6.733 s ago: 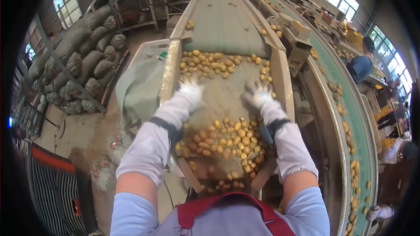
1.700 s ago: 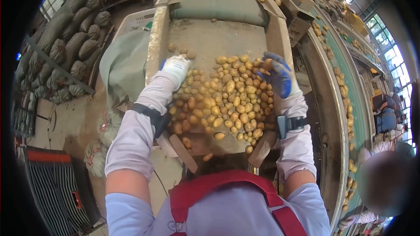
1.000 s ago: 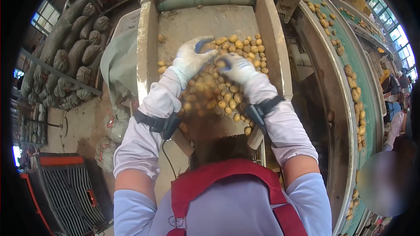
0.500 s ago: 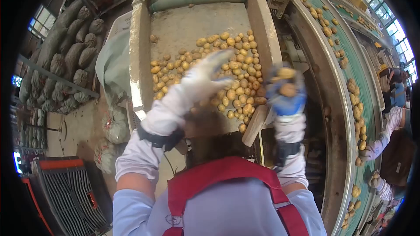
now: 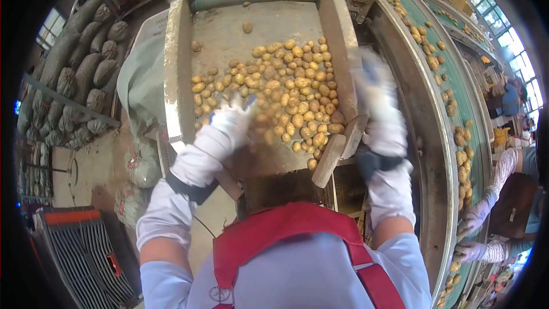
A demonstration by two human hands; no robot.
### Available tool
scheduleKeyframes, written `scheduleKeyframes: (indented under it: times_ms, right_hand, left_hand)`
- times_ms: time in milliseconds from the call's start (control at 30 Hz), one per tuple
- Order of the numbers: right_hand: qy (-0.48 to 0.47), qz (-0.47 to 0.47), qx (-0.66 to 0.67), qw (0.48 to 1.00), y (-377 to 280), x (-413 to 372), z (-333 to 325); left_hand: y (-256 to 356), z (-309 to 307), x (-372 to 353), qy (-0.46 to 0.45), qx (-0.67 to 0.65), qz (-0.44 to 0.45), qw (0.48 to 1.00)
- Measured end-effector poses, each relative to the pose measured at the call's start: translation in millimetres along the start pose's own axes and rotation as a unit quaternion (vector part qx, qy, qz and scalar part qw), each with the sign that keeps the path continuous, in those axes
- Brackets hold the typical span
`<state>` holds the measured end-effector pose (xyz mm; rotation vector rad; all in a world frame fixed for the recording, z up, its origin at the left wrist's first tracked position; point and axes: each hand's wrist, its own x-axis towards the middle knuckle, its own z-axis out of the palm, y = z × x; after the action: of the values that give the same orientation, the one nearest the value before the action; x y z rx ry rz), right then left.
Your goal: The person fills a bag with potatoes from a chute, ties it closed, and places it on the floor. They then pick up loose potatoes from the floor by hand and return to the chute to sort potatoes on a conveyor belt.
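Note:
Small potatoes (image 5: pixel 297 83) lie heaped in the lower part of a metal chute (image 5: pixel 220 28) with raised side walls. My left hand (image 5: pixel 231 117), in a white glove with blue patches, is at the left lower edge of the heap. Its fingers are spread, and a few potatoes beside them are smeared by motion. My right hand (image 5: pixel 374 80), gloved too, is over the outer side of the chute's right wall. Motion blurs its fingers, and no potato shows in it. A wooden piece (image 5: pixel 330 161) stands at the chute's lower right corner.
To the right runs a green conveyor belt (image 5: pixel 452 80) carrying potatoes behind a metal rail (image 5: pixel 443 217). A co-worker's gloved hands (image 5: pixel 472 234) are at its far side. Filled mesh sacks (image 5: pixel 86 74) are stacked left, and a grey-orange slatted machine (image 5: pixel 86 252) stands lower left.
My left hand has drawn back left and toward me from over the heap. My right hand has moved up and forward; the potatoes it held no longer show. Another potato has come down the chute.

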<state>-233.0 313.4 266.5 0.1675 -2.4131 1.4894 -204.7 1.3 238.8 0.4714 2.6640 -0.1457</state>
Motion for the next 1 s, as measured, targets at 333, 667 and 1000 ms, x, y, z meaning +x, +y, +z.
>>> scheduleKeyframes:
  times_ms: [333,667,1000]
  right_hand:
    - [-0.283,-0.072,-0.399,0.869,-9.5,-59.1,139.3]
    - [-0.307,0.051,-0.369,0.876,-9.9,-66.5,33.9]
    - [-0.389,0.093,-0.458,0.794,-12.6,-46.2,60.7]
  left_hand:
    - [-25.1,-26.7,23.0,0.144,-0.102,0.084,0.981]
    - [7.6,-5.5,-25.0,-0.020,-0.016,0.165,0.986]
    - [-43.0,5.4,-56.7,-0.012,-0.042,0.048,0.998]
